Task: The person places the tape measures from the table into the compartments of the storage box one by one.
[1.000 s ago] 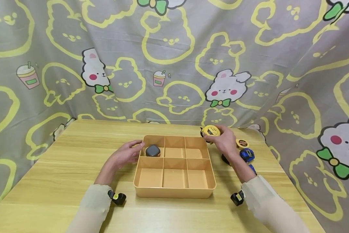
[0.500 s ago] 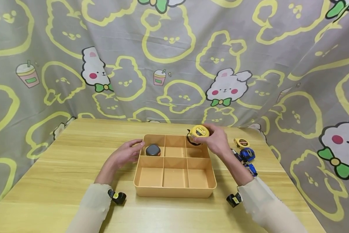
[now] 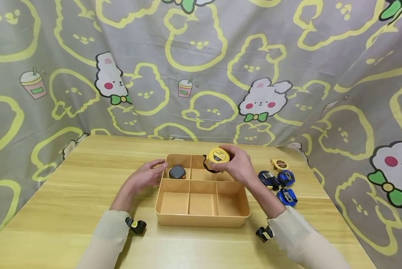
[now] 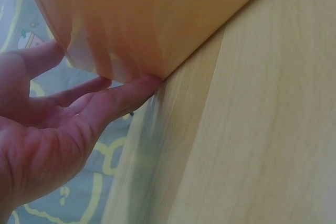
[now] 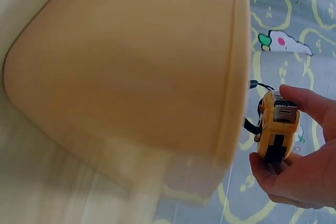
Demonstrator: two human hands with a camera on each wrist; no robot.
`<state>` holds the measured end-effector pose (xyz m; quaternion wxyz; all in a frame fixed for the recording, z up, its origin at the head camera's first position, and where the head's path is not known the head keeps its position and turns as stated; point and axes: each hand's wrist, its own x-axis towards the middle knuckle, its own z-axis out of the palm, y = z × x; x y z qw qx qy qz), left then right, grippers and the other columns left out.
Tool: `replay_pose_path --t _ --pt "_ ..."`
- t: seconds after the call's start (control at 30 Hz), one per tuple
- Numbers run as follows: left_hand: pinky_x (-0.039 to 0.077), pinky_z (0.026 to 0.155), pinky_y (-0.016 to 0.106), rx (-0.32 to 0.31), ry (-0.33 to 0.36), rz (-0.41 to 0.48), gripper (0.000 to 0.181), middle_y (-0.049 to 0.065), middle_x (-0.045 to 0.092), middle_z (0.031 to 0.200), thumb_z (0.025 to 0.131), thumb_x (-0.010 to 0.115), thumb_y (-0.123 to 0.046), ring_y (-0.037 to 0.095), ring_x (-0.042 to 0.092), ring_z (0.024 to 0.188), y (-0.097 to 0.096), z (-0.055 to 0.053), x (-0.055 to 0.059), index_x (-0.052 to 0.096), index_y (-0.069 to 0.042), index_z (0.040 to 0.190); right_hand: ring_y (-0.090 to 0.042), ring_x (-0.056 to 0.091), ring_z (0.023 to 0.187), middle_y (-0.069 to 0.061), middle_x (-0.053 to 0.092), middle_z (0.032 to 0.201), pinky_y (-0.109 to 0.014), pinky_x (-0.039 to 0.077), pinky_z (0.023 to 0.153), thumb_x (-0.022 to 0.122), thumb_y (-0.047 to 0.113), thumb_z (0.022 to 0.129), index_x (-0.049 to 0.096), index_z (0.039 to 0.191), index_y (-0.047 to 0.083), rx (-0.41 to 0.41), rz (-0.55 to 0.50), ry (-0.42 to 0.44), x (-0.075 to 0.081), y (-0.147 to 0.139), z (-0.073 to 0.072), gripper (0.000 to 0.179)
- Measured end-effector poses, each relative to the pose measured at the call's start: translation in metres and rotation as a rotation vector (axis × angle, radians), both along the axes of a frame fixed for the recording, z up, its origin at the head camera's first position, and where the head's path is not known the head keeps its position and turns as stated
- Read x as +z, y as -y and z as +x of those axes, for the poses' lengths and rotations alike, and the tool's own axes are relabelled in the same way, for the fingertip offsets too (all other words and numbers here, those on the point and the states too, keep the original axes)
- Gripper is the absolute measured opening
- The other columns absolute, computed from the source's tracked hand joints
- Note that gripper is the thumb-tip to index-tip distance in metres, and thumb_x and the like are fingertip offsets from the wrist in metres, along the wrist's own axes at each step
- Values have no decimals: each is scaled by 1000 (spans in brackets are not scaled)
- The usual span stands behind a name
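Note:
My right hand [image 3: 239, 165] grips a yellow tape measure [image 3: 218, 155] with a black wrist strap, above the back middle compartment of an orange divided box [image 3: 201, 221]. In the right wrist view, thumb and fingers hold the tape measure [image 5: 279, 129] on opposite sides, its metal hook showing. My left hand [image 3: 148, 175] is at the box's back left corner. The left wrist view shows its fingertips touching the outer wall [image 4: 121, 19], fingers fairly straight. A dark grey, rounded-square object [image 3: 177, 172] with a bit of orange lies in the back left compartment.
Right of the box, a yellow tape measure [image 3: 279, 164], a dark blue one [image 3: 268, 179] and two brighter blue tape measures [image 3: 286, 178] lie close together on the wooden table [image 3: 96, 164]. A patterned grey curtain [image 3: 201, 82] hangs behind the table.
My right hand has carried the yellow tape measure leftward, from beyond the box's back right corner to over the back middle compartment. My left hand has stayed at the box.

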<state>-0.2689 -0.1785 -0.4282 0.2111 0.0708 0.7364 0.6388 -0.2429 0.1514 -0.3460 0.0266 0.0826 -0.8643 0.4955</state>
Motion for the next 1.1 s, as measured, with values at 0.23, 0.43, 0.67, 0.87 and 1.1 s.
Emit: replay_pose_path --t 0.23,0.43,0.67,0.87,1.1 --pt "41 114 57 -1 -6 -3 72 28 31 161 107 49 -40 45 36 146 0 -1 1 19 -1 161 -22 69 104 -8 70 122 -35 60 88 92 17 71 62 136 9 32 13 9 2 16 8 72" --pt "38 115 59 -3 -6 -9 73 27 29 162 107 49 -41 46 34 147 1 -1 2 19 -2 161 -20 69 100 -6 72 118 -33 60 86 91 15 70 65 132 12 86 -7 -3 4 31 16 67" --pt "37 116 59 -11 -7 -5 74 26 27 163 107 49 -41 47 32 147 1 -1 2 18 -2 161 -16 70 93 -3 74 112 -29 59 80 93 18 69 68 129 15 117 7 -8 3 47 26 65" --pt "36 116 60 -3 -5 -12 73 25 28 163 107 49 -41 47 31 148 1 -2 1 19 -2 161 -15 70 92 -3 74 112 -29 59 80 92 18 70 66 132 11 172 -7 -6 -1 62 32 68" --pt "38 116 59 -1 4 -4 73 26 30 162 107 50 -41 46 33 147 1 -2 0 19 -1 161 -15 68 89 -4 73 110 -28 59 75 92 18 70 67 129 12 226 -30 23 -5 75 39 64"
